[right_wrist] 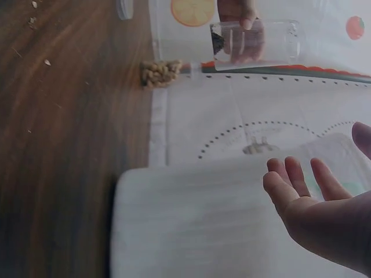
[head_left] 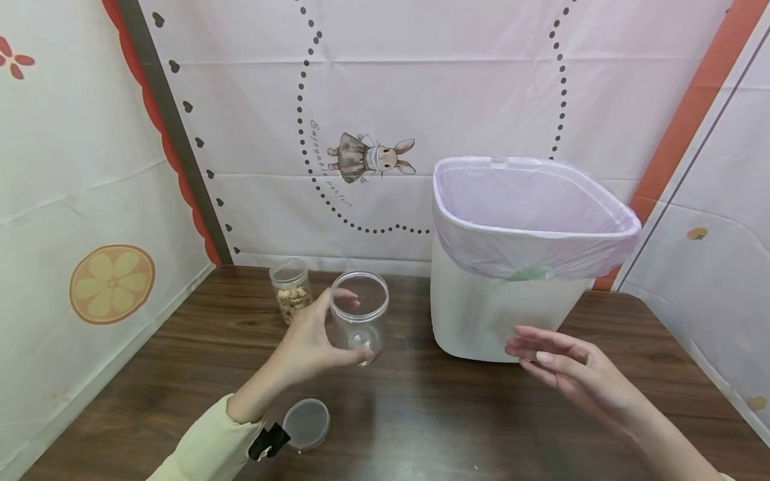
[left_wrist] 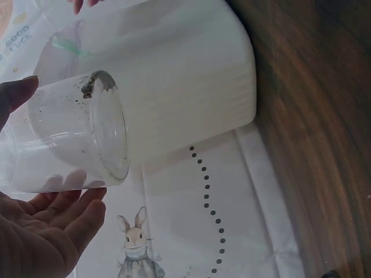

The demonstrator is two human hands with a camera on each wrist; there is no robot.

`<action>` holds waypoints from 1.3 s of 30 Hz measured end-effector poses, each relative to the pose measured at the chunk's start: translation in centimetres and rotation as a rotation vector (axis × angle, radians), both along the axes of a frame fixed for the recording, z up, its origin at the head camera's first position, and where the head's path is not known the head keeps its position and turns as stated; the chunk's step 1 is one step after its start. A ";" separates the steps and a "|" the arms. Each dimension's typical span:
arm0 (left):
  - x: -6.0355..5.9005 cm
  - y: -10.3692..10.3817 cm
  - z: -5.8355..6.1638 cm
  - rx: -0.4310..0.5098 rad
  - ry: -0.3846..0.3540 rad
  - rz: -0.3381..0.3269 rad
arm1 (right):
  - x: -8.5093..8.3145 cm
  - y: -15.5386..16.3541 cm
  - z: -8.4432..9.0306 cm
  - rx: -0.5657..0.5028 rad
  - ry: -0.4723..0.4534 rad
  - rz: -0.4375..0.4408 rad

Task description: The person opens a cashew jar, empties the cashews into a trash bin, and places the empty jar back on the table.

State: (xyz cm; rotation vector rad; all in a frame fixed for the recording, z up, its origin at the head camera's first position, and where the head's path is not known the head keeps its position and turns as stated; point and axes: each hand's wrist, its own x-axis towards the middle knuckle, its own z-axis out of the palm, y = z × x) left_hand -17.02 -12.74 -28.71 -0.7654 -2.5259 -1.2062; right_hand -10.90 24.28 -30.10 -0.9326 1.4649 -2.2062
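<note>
My left hand (head_left: 303, 344) grips a clear, lidless jar (head_left: 367, 327) above the table, thumb on one side and fingers on the other. The left wrist view shows dark residue on one edge of the jar's base (left_wrist: 107, 127). In the head view, my right hand (head_left: 571, 371) hovers in front of the white trash can (head_left: 487, 321), its fingers loosely bent and holding nothing. A smaller clear jar (head_left: 291, 297), partly filled with pale nut-like pieces, stands behind the left hand. Near my left cuff lies a round translucent lid (head_left: 309, 424).
A pale purple bag (head_left: 469, 240) lines the trash can and folds over its rim. Small pale crumbs (right_wrist: 47, 62) dot the brown wooden table (head_left: 421, 414). Printed cloth (head_left: 373, 80) rises behind the table and along both sides.
</note>
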 end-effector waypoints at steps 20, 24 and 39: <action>1.5 -1.2 -2.8 -0.112 -0.024 -0.039 | 0.2 -3.1 -2.3 0.218 -0.061 -0.146; 1.7 -1.3 -3.5 -0.139 -0.035 -0.048 | 0.1 -3.5 -2.5 0.252 -0.075 -0.167; 2.1 -2.0 -5.9 -0.198 -0.049 -0.111 | 0.0 -4.8 -3.2 0.268 -0.103 -0.170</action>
